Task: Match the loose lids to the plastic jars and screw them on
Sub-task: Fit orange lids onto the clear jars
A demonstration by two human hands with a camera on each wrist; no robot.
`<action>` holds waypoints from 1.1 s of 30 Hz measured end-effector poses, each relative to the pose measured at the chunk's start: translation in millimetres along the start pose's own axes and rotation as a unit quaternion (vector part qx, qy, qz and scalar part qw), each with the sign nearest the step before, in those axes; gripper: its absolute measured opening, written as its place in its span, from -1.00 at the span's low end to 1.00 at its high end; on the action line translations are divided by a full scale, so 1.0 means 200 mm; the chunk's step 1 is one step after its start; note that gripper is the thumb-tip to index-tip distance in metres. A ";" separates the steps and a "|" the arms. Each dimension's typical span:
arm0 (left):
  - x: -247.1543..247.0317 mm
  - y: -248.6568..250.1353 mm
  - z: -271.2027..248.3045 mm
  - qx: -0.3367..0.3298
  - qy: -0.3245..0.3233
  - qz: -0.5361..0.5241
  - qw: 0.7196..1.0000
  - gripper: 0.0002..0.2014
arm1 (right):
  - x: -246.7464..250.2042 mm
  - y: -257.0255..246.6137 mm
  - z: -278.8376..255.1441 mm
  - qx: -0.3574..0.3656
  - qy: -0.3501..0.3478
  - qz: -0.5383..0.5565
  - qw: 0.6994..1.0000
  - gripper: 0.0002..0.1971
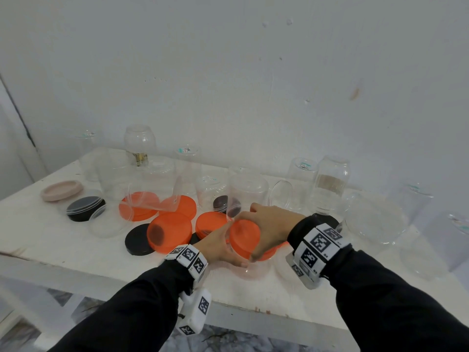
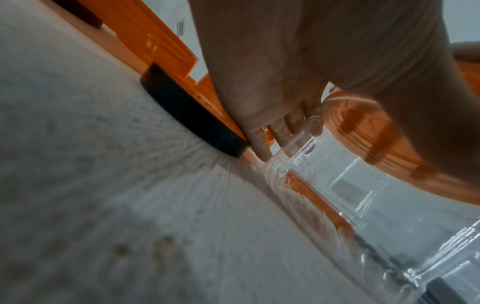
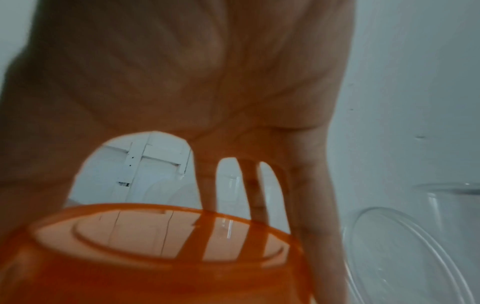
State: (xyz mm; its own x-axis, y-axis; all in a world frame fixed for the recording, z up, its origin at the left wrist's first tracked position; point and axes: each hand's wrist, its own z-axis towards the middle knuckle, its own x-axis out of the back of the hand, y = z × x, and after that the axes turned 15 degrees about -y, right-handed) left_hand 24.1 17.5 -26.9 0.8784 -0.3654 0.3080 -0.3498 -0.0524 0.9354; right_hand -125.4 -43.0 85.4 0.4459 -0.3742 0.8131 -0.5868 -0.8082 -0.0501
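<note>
My right hand (image 1: 266, 224) grips an orange translucent lid (image 1: 244, 240) from above, fingers spread round its rim; the right wrist view shows the fingers (image 3: 309, 195) over the orange lid (image 3: 155, 246). The lid sits on the mouth of a small clear jar (image 1: 250, 269) near the table's front edge. My left hand (image 1: 223, 246) curls round the jar's side just below the lid. In the left wrist view its fingers (image 2: 262, 131) wrap the clear jar (image 2: 369, 197) under the orange lid (image 2: 363, 144).
Several loose orange lids (image 1: 168, 231), black lids (image 1: 138, 240) and a pink lid (image 1: 62, 190) lie on the white table (image 1: 76, 250) to the left. Several clear jars stand upturned along the back, and a wide one (image 1: 373, 219) stands at the right.
</note>
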 end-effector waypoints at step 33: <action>0.00 0.00 0.00 0.025 -0.005 0.020 0.999 0.02 | -0.02 -0.02 -0.01 -0.011 -0.037 -0.027 0.999 -0.10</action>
State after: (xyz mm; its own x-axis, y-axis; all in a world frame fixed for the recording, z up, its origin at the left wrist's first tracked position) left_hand 24.1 16.7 -27.4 0.8606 -0.3772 0.3423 -0.4001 -0.0849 0.9125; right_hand -126.4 -37.4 82.8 0.5257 -0.3631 0.7693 -0.5753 -0.8179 0.0070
